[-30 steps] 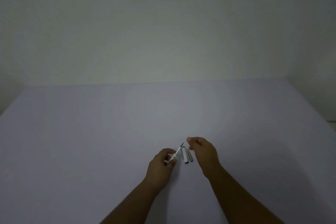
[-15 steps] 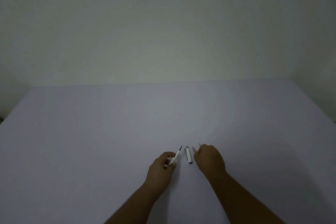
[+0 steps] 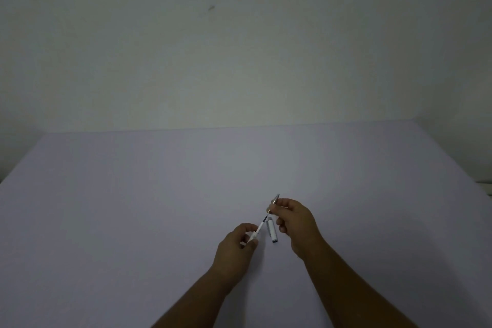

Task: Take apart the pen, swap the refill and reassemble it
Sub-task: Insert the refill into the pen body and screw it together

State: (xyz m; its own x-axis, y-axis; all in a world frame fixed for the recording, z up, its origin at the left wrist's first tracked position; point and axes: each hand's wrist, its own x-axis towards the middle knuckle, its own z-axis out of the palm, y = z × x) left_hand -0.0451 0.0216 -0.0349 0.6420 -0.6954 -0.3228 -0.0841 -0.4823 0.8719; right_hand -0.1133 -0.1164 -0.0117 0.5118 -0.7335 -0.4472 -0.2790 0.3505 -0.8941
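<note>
The pen lies in parts: the left hand pinches the white section with its refill poking past the fingers, the right hand grips the grey barrel piece just beyond that tip, the cap rests on the table between them, so reassembly looks underway and next calls for threading tip into barrel.

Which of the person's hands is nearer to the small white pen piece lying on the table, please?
Right, narrowly. The small white pen piece lies between both hands; the right hand hovers just beside it, fingers almost over it, while the left hand sits slightly farther off.
</note>
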